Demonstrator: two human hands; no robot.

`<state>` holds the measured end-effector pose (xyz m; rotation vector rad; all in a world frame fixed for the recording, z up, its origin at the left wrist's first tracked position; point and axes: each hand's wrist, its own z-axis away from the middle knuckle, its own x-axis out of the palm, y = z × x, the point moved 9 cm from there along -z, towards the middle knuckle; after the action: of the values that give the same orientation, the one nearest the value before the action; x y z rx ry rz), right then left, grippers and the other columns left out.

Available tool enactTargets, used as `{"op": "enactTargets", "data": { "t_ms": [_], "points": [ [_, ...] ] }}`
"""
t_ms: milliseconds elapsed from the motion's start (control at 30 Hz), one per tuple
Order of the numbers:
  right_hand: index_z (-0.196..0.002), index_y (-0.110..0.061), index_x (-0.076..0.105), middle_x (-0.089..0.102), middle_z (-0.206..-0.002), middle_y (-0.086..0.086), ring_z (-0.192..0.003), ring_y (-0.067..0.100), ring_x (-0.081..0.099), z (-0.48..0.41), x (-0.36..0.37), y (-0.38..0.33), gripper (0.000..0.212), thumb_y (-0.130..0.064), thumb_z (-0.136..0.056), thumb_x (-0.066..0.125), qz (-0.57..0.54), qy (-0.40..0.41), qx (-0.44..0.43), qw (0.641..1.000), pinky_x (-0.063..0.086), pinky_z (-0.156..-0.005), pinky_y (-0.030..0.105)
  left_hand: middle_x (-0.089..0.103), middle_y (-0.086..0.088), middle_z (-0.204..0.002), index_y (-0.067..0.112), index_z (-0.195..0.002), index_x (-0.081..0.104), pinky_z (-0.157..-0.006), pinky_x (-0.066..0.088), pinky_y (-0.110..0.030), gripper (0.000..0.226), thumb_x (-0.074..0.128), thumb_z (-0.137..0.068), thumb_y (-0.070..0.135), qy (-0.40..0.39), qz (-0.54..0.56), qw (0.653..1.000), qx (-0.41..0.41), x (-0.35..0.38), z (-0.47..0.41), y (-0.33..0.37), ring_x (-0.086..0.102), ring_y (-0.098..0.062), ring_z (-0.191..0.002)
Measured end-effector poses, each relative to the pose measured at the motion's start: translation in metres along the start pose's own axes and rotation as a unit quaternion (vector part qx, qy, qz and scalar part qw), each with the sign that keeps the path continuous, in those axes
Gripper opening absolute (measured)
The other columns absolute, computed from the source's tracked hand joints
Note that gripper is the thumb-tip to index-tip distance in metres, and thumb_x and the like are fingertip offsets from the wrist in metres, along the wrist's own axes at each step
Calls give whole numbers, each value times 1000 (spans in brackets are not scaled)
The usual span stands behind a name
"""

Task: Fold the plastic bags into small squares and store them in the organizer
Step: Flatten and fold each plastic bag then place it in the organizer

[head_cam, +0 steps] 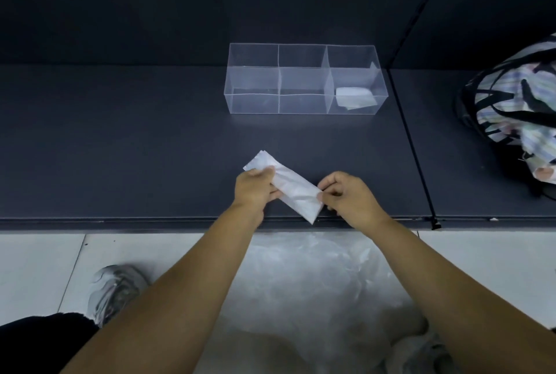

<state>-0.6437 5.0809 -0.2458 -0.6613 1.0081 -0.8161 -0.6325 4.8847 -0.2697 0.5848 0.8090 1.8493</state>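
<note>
where the tiled floor meets the bottom of the view, a loose heap of clear plastic bags lies between the person's forearms, with a grey shoe to its left and a second shoe partly under the plastic at the right. just beyond the heap runs the front edge of the dark bench. over that edge, about midway along it, both hands hold one white bag folded into a long narrow strip, which slants from far left to near right. the left hand grips the strip toward its far end, fingers curled under it and thumb on top, so a short end sticks out past the knuckles. the right hand pinches the near end between thumb and curled fingers, right at the bench's front edge. whether the strip rests on the bench or is held just above it, i cannot tell. further back, toward the rear of the bench, stands a clear organizer divided into six compartments. a folded white bag lies in its right end, in the front compartment as far as i can tell. a thin black rail crosses the bench right of the organizer, and past it, at the right edge, sits a striped cloth bag with black straps.
</note>
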Motion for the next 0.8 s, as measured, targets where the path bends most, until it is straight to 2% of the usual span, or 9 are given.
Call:
{"op": "enactTargets", "data": {
  "t_ms": [167,267,333,400,467,567,633,700,800],
  "points": [
    [-81,-17,60,69,-72,0,-48,-2,55,-6,0,4,12,-9,-85,68,10,11,13,1000,41,-47,11,67,-13,-92,-2,-108,67,-66,58,-23,21,54,-95,9,83,-67,991,85,-30,-20,30,65,-21,-73],
    [-80,-18,60,68,-71,-1,-48,-3,55,-6,-1,2,12,-10,-85,69,15,5,23,1000,40,-47,11,67,-7,-110,5,-113,66,-87,45,-22,24,52,-95,11,157,-305,876,340,-30,16,70,62,-21,-98],
    [-78,-17,60,66,-69,-1,-48,-2,55,-5,-1,0,13,-10,-85,69,9,3,29,1000,40,-46,10,64,-4,-118,11,-116,64,-92,38,-21,27,57,-93,22,21,-403,791,460,9,47,55,56,-21,-109],
    [-77,-16,59,64,-68,0,-52,3,55,-4,-1,-2,13,-8,-85,67,-5,2,46,999,40,-46,10,56,-1,-130,12,-126,57,-100,33,-19,48,63,-87,40,-134,-483,737,453,38,65,11,47,-18,-122],
    [-79,-14,60,61,-67,1,-54,7,53,-1,0,-1,10,-8,-87,63,-29,-9,86,996,40,-46,14,44,-3,-144,10,-138,46,-113,23,-24,66,67,-85,43,-171,-539,692,449,42,69,-17,35,-17,-135],
    [-82,-13,62,58,-66,2,-51,8,51,9,-1,-4,9,-10,-90,58,-91,-20,151,984,39,-46,19,58,-7,-131,7,-130,56,-106,37,-29,51,70,-85,26,-111,-515,708,470,35,72,-10,50,-22,-123],
    [-88,-12,63,61,-69,2,-48,7,51,15,-4,-13,6,-12,-91,58,-123,-27,158,979,39,-45,20,70,-8,-99,8,-112,68,-77,50,-33,25,65,-89,15,-66,-497,719,481,34,80,4,63,-25,-91],
    [-99,-13,64,68,-81,1,-49,6,53,15,-13,-25,9,-15,-90,61,-120,-26,127,984,41,-47,20,60,-6,-69,9,-92,68,-56,40,-30,13,57,-93,14,-49,-496,734,461,31,78,10,52,-24,-61],
    [-117,-25,58,64,-109,-13,-63,6,57,11,-22,-40,30,-20,-88,67,-95,-37,38,994,46,-58,20,42,3,-55,11,-73,52,-52,33,-32,29,50,-98,24,-69,-448,803,387,19,62,17,41,-19,-52]
  ]
}}
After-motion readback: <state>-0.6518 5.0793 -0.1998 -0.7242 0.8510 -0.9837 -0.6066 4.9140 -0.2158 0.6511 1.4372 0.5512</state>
